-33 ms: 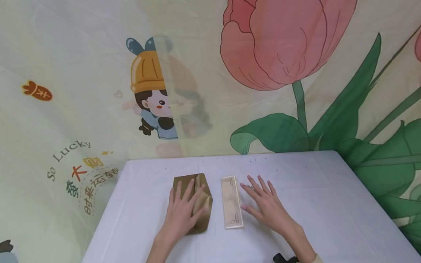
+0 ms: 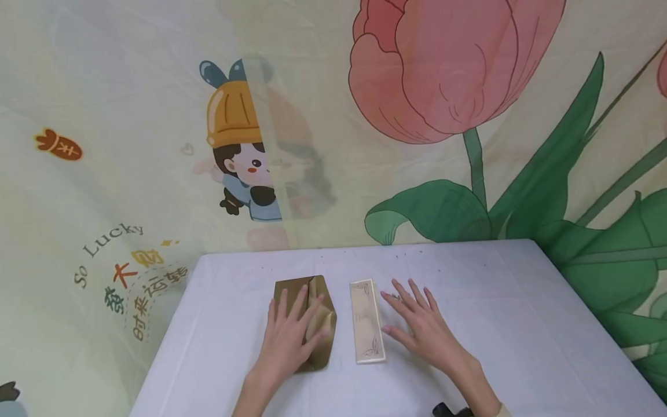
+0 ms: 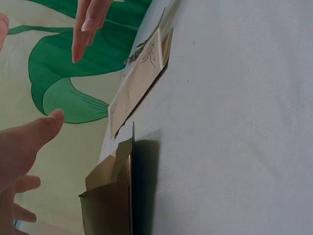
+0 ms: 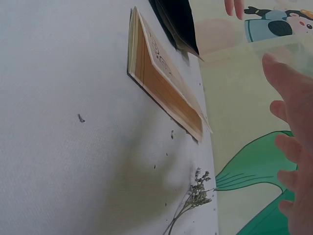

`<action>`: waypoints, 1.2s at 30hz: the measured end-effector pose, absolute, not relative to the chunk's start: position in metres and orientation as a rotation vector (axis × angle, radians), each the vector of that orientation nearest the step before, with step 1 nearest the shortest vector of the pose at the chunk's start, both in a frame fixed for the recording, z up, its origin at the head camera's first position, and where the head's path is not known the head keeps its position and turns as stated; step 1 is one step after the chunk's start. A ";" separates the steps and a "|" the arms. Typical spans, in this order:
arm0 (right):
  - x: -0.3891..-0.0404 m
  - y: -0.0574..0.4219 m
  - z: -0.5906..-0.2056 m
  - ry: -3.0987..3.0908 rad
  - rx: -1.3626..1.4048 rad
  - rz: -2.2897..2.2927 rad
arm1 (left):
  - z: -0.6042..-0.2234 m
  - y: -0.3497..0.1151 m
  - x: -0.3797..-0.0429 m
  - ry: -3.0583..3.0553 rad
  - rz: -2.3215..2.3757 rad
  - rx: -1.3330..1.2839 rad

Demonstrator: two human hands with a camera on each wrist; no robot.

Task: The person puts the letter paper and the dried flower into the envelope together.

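Observation:
A brown paper envelope [image 2: 319, 358] with folded flaps lies on the white-covered table, left of centre. Over it hovers my left hand [image 2: 286, 333], fingers straight and spread; the left wrist view shows a gap between the hand and the envelope [image 3: 105, 205]. To its right lies a narrow cream stack of paper [image 2: 367, 324] with a printed ornamental top sheet, like a slim booklet. Just right of that, my right hand [image 2: 427, 327] is held above the table with spread fingers, holding nothing. A dried flower sprig [image 4: 198, 191] lies beside the stack, mostly hidden under this hand in the head view.
Small dark crumbs [image 4: 81, 118] are scattered on the white tablecloth [image 2: 500, 324]. Behind the table hangs a printed cloth [image 2: 318, 116] with a tulip and a cartoon figure. A black object [image 2: 448, 410] shows at the bottom edge beside the right forearm.

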State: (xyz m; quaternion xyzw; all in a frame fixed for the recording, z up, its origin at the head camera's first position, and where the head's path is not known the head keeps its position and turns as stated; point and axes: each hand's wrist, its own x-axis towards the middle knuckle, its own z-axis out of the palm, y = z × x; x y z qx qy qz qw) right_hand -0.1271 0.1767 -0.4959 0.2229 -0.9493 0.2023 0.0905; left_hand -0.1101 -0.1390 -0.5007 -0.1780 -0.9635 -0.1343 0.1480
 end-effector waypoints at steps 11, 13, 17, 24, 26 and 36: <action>-0.128 0.177 -0.494 -2.730 0.694 0.578 | -0.505 -0.141 -0.109 -2.861 -0.429 -0.385; -0.128 0.176 -0.493 -2.729 0.693 0.582 | -0.505 -0.141 -0.108 -2.894 -0.467 -0.341; -0.128 0.174 -0.493 -2.736 0.691 0.616 | -0.507 -0.139 -0.105 -2.933 -0.540 -0.257; -0.126 0.171 -0.496 -2.715 0.705 0.684 | -0.513 -0.132 -0.103 -2.955 -0.532 -0.161; -0.125 0.171 -0.497 -2.710 0.713 0.705 | -0.516 -0.130 -0.102 -2.963 -0.510 -0.133; -0.122 0.166 -0.503 -2.703 0.726 0.727 | -0.524 -0.123 -0.098 -2.980 -0.521 -0.028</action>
